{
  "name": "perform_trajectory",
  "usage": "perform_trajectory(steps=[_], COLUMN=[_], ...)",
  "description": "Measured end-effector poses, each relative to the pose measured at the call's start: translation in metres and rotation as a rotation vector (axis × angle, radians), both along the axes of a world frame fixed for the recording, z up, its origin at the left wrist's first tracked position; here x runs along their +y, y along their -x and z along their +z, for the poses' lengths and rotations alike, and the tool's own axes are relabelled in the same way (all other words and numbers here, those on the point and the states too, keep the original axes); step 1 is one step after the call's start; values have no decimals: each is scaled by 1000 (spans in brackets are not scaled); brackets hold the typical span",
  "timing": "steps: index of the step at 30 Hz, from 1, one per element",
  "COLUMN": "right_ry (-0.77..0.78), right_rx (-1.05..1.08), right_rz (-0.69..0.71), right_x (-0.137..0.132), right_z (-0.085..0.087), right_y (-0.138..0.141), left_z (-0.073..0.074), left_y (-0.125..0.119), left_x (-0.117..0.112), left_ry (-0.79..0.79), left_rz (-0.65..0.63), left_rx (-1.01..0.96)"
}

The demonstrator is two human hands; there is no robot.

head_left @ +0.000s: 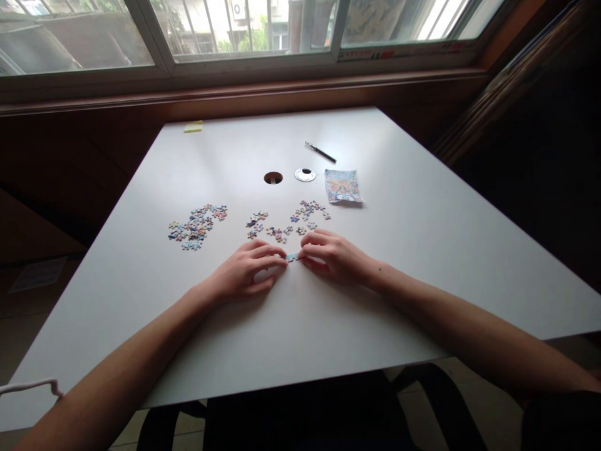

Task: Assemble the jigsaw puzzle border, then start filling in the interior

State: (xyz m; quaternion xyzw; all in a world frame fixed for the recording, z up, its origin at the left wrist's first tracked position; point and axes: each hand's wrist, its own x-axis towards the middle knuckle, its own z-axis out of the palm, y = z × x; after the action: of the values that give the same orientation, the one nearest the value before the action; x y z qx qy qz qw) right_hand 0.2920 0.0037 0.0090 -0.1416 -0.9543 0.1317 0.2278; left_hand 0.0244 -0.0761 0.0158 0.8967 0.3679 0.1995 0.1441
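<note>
Where daylight falls through a wide window (244, 25), a white worktop (422, 263) fills a dim, wood-trimmed room. A person's left hand (246, 272) and right hand (335, 257) rest near its front edge, fingertips meeting. Loose pieces lie grouped in a left heap (197, 227) and a nearer scatter (282, 225), seemingly kept within reach. Beyond lie a picture card (343, 186), likely the guide, and a pen (320, 152). Between both hands, fingers (277, 258) pinch a small blue puzzle piece (292, 257) against the surface.
</note>
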Motion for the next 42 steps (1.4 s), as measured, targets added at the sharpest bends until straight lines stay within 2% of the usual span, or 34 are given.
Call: perform_trajectory(steps=[19,42], right_ry=[-7,113], right_rx=[-67,-32], right_rz=[-11,1], right_x=[3,4], right_z=[-4,-1], right_y=[0,-1], left_z=[0,0], left_y=[0,0], left_x=[0,1], left_ry=[11,-2], left_rz=[-3,-6], left_rx=[-6,-19])
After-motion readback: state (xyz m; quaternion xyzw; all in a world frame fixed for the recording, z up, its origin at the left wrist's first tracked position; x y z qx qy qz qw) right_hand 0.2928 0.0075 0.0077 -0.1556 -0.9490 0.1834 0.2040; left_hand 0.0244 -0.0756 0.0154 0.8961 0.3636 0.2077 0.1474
